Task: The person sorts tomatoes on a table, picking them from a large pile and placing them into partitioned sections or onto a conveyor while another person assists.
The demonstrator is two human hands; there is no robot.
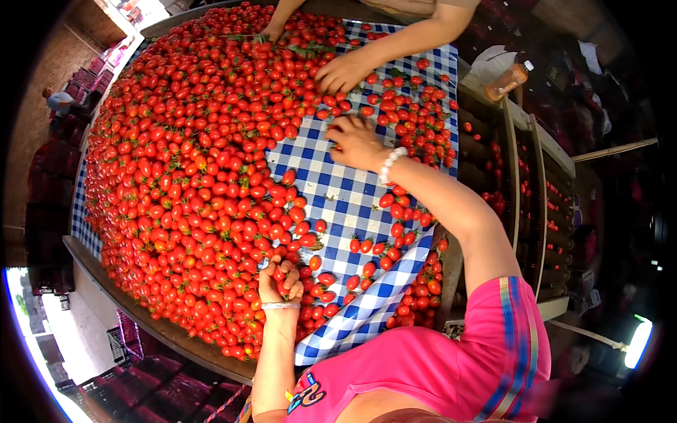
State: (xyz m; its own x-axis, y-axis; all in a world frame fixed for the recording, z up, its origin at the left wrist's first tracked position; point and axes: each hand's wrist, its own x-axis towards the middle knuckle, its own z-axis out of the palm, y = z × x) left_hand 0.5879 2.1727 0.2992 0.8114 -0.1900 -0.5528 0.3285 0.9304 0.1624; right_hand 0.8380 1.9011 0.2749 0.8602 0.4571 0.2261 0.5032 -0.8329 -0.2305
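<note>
Small red oval cherry tomatoes (183, 169) lie in a broad heap over the left and middle of the table. My left hand (281, 280), with a bangle at the wrist, is at the heap's near edge, palm up. Its fingers are curled round cherry tomatoes, red showing between them. My right hand (357, 143), wearing a white bead bracelet (392, 164), reaches across the blue and white checked cloth (338, 187). Its fingers are apart and slightly bent, just short of the tomatoes at the heap's edge; no tomato shows in it.
Across the table, a co-worker's hand (345, 70) touches the heap, the other beside green stems (307, 49). Loose tomatoes (412, 127) lie along the cloth's right side. Beyond stands a roller sorting frame (525, 190) carrying tomatoes, with a bottle (509, 81) at its far end.
</note>
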